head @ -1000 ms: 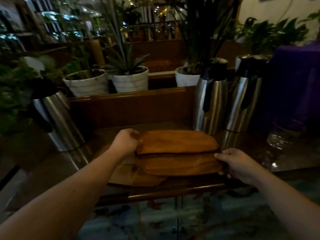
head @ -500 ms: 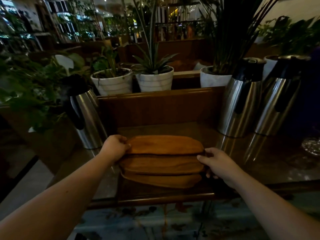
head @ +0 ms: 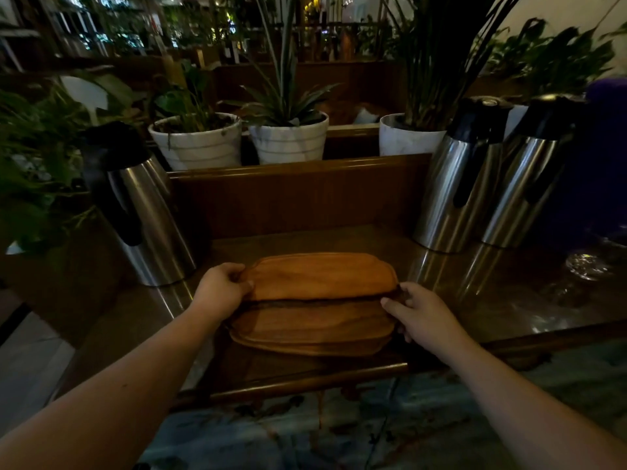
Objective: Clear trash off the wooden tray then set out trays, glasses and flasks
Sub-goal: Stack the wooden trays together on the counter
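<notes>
A stack of oval wooden trays lies on the dark counter (head: 492, 300). The top tray (head: 319, 276) is tilted up at its near edge above the lower trays (head: 312, 330). My left hand (head: 220, 290) grips the top tray's left end and my right hand (head: 420, 313) holds its right end. One steel flask (head: 149, 215) with a black handle stands at the left. Two more steel flasks (head: 458, 184) (head: 529, 184) stand at the right. A glass (head: 587, 266) sits dimly at the far right.
A wooden back panel (head: 298, 195) rises behind the trays, with white plant pots (head: 200, 144) (head: 288, 140) (head: 407, 137) on a ledge beyond it. Leafy plants crowd the left side. A raised wooden lip (head: 305, 381) runs along the counter's near edge.
The spread-out trays have been pulled together into an aligned stack, and the top tray's near edge now lifts off the ones below. Both hands stayed at the tray ends.
</notes>
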